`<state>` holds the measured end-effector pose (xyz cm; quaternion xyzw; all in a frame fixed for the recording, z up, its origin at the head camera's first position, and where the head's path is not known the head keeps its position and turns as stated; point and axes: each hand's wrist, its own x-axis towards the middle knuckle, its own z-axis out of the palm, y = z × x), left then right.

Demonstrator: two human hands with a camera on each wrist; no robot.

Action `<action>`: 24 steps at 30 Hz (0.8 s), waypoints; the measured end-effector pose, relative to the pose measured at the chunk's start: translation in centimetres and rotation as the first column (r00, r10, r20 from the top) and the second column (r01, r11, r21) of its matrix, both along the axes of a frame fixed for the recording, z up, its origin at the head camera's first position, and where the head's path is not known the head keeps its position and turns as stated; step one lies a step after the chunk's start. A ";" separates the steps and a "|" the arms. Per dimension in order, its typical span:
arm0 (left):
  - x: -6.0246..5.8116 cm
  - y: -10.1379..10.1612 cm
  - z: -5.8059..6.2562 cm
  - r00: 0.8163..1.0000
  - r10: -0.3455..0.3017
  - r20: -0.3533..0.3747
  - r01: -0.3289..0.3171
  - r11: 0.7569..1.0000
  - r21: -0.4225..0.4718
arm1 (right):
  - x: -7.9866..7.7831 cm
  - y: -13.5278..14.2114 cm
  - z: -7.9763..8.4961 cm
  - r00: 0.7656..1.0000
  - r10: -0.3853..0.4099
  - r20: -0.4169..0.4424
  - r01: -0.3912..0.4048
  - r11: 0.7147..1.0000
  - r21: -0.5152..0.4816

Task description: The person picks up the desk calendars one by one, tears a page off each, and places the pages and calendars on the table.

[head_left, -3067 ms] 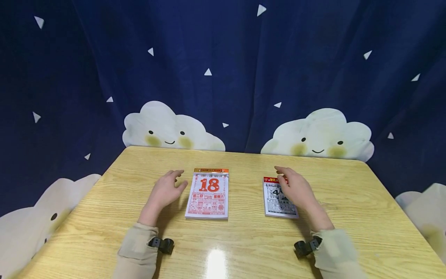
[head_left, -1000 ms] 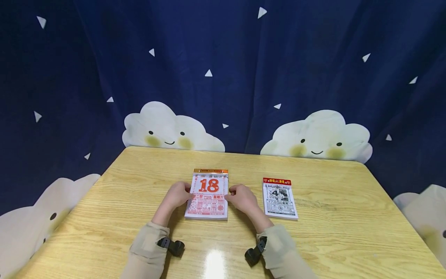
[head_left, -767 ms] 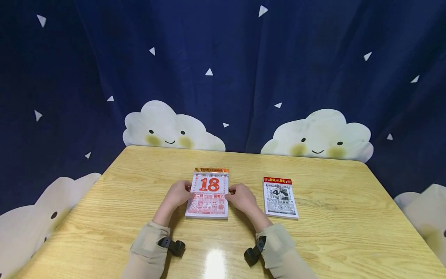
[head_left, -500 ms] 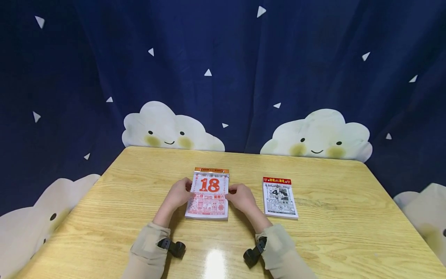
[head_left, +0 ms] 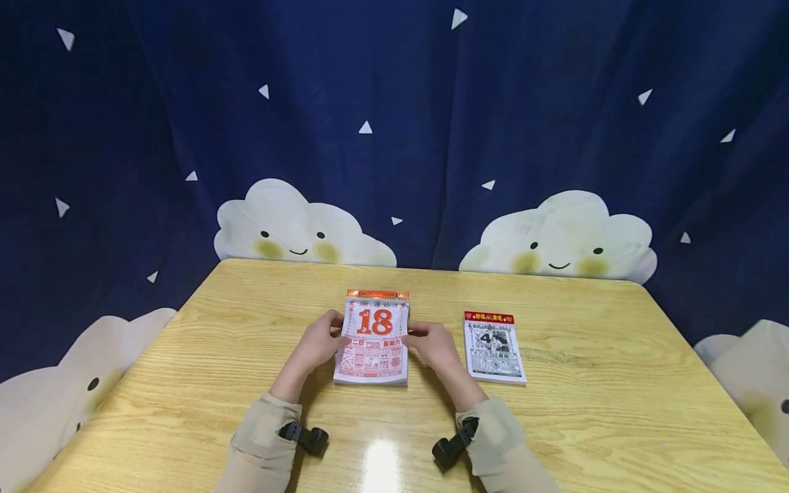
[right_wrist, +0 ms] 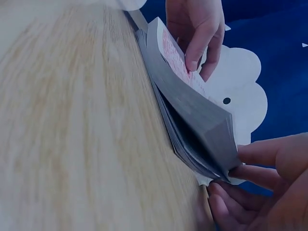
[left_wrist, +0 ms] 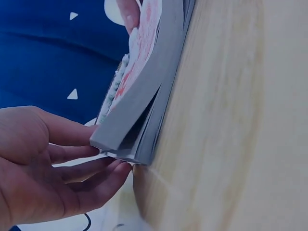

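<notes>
A thick tear-off calendar [head_left: 372, 359] with a big red 18 and an orange-gold top strip lies near the middle of the table, its far end tipped up. At its left edge my left hand [head_left: 316, 344] grips the page block, thumb on the front. My right hand [head_left: 436, 348] holds the opposite edge the same way. In the left wrist view, the page stack [left_wrist: 130, 108] bends and gaps open between layers, with fingertips under its corner. A matching gap shows in the right wrist view, where the right hand [right_wrist: 276, 180] pinches the stack's side.
A smaller tear-off calendar [head_left: 495, 352] with a red header and a black 4 lies to the right of my right hand. The wooden table [head_left: 616, 383] ends at a dark blue curtain [head_left: 419, 82] with white clouds.
My right hand has come over from the smaller calendar and my left hand has moved inward, both taking hold of the larger one. Its top end has since risen and shifted slightly right.
</notes>
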<state>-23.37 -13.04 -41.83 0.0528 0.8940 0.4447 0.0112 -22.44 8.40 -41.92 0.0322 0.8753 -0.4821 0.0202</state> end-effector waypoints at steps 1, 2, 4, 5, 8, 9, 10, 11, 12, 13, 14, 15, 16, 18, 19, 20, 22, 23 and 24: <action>0.0 0.0 0.0 1.000 -0.001 -0.002 0.001 1.000 0.011 | 0.0 0.1 0.0 1.000 -0.003 -0.001 0.003 1.000 -0.014; 0.0 0.1 -0.1 1.000 0.000 -0.006 0.000 1.000 0.020 | 0.0 0.1 0.0 1.000 -0.011 0.005 0.011 1.000 -0.027; 0.1 0.2 -0.1 1.000 0.001 -0.017 0.000 0.999 0.043 | 0.1 0.2 0.0 0.999 -0.029 0.015 0.030 0.997 -0.070; 0.1 0.3 -0.1 1.000 0.004 -0.018 -0.003 0.998 0.057 | 0.1 0.3 0.0 0.999 -0.038 0.014 0.039 0.994 -0.099; 0.1 0.5 0.0 1.000 -0.007 -0.009 0.008 0.993 0.116 | 0.1 0.5 0.0 0.997 -0.069 0.025 0.072 0.978 -0.194; 0.2 0.6 0.0 1.000 -0.012 -0.003 0.012 0.990 0.139 | 0.0 0.6 -0.1 0.997 -0.078 0.022 0.081 0.974 -0.213; 0.2 0.6 0.0 1.000 -0.016 -0.001 0.016 0.988 0.153 | -0.1 0.7 -0.1 0.996 -0.087 0.026 0.090 0.968 -0.233; 0.2 0.7 0.1 1.000 -0.015 0.007 0.014 0.986 0.167 | -0.1 0.8 -0.1 0.995 -0.092 0.028 0.096 0.963 -0.251; 0.2 0.8 0.1 1.000 -0.017 0.015 0.014 0.984 0.180 | -0.2 1.0 -0.2 0.995 -0.090 0.035 0.096 0.957 -0.275; 0.2 0.8 0.1 1.000 -0.018 0.023 0.013 0.983 0.186 | -0.3 1.1 -0.2 0.996 -0.084 0.037 0.091 0.949 -0.301; 0.2 0.8 0.1 0.999 -0.018 0.029 0.012 0.982 0.189 | -0.5 1.2 -0.3 0.996 -0.080 0.041 0.089 0.941 -0.326; 0.2 0.9 0.1 0.999 -0.018 0.037 0.010 0.980 0.196 | -0.6 1.4 -0.5 0.996 -0.080 0.050 0.093 0.932 -0.351; 0.2 0.9 0.1 0.999 -0.020 0.045 0.011 0.978 0.206 | -0.7 1.5 -0.5 0.996 -0.073 0.057 0.089 0.919 -0.383; 0.2 1.0 0.1 0.998 -0.029 0.062 0.013 0.971 0.239 | -0.9 1.9 -0.5 0.996 -0.063 0.060 0.082 0.902 -0.425; 0.1 1.1 0.1 0.997 -0.035 0.067 0.017 0.966 0.256 | -0.9 2.0 -0.5 0.996 -0.063 0.062 0.083 0.898 -0.433; 0.1 1.2 0.2 0.997 -0.039 0.066 0.019 0.960 0.278 | -0.9 2.2 -0.5 0.996 -0.064 0.066 0.086 0.894 -0.440; 0.1 1.3 0.3 0.996 -0.049 0.069 0.024 0.946 0.323 | -0.9 2.5 -0.4 0.996 -0.058 0.062 0.080 0.886 -0.458; 0.1 1.4 0.4 0.996 -0.051 0.072 0.023 0.940 0.340 | -0.9 2.7 -0.3 0.996 -0.057 0.064 0.080 0.880 -0.468; 0.1 1.5 0.4 0.996 -0.053 0.075 0.023 0.934 0.357 | -1.0 2.9 -0.3 0.996 -0.054 0.065 0.079 0.872 -0.484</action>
